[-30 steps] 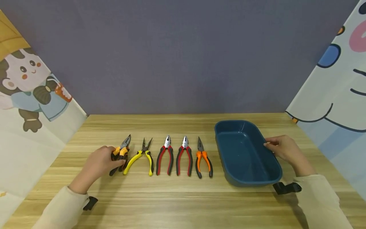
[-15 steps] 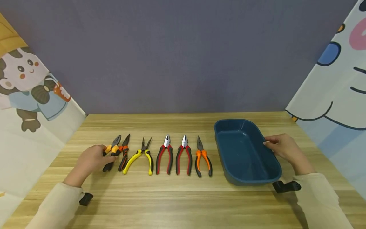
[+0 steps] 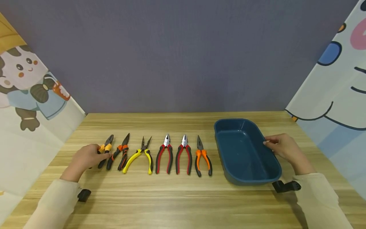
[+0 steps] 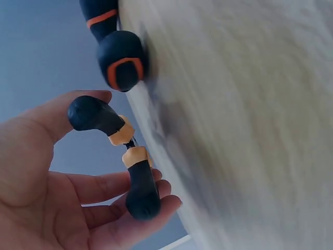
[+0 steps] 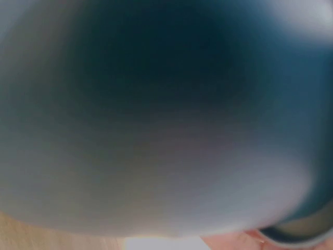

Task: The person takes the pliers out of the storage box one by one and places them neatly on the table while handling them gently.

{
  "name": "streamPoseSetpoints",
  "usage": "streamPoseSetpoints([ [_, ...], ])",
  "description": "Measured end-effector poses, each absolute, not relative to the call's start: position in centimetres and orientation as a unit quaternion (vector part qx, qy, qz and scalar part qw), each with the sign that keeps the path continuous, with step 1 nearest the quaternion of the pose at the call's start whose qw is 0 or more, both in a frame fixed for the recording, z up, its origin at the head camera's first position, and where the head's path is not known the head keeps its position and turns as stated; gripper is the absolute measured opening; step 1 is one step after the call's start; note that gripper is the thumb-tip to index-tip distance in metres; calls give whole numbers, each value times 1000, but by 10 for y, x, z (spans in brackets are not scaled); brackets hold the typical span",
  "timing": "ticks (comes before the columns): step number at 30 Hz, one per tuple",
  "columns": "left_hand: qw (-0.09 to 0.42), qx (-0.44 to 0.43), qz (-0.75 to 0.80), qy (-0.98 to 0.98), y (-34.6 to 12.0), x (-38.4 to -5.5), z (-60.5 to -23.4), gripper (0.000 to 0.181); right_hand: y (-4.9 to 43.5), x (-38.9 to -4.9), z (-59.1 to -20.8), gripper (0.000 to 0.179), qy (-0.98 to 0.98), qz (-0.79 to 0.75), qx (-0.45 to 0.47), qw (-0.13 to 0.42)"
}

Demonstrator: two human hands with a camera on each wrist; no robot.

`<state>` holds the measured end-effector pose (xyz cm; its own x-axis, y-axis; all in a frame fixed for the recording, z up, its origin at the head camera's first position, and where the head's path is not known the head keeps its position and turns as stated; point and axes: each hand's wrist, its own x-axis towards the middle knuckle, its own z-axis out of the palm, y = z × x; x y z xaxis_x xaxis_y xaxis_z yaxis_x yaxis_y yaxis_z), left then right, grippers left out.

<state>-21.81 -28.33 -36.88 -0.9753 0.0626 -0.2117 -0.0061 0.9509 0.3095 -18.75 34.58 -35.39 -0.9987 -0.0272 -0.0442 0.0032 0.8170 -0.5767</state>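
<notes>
At the left end of a row of pliers, my left hand (image 3: 85, 159) grips pliers with yellow-orange and black handles (image 3: 107, 148). In the left wrist view the thumb lies on one black handle (image 4: 141, 195) side and the fingers curl round the other. Just right of them lie black-and-orange striped pliers (image 3: 124, 149). My right hand (image 3: 283, 149) pinches the right rim of a dark blue basin (image 3: 243, 156), in which nothing lies. The basin's wall (image 5: 182, 130) fills the right wrist view as a blur.
Further right in the row lie yellow-handled pliers (image 3: 147, 154), two red-and-black pliers (image 3: 170, 156) (image 3: 187, 148), and orange-handled pliers (image 3: 199, 153) beside the basin. A grey panel (image 3: 183, 57) stands behind the wooden table (image 3: 171, 203).
My left hand has moved left with the yellow-orange pliers, away from the striped pliers, which now show in full. My right hand and the basin have stayed in place.
</notes>
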Motion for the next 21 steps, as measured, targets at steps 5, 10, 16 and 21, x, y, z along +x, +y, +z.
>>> streamPoseSetpoints([
  [5, 115, 14, 161, 980, -286, -220, -372, 39, 345, -187, -354, 37, 952, -305, -6, 23],
  [10, 112, 15, 164, 980, -288, -221, -374, 39, 344, -186, -354, 37, 951, -307, -4, 22],
  [16, 112, 20, 165, 980, -290, -221, -376, 42, 345, -186, -355, 37, 952, -307, -6, 19],
  [21, 116, 21, 158, 980, -290, -222, -375, 41, 345, -185, -355, 36, 951, -309, -7, 16],
])
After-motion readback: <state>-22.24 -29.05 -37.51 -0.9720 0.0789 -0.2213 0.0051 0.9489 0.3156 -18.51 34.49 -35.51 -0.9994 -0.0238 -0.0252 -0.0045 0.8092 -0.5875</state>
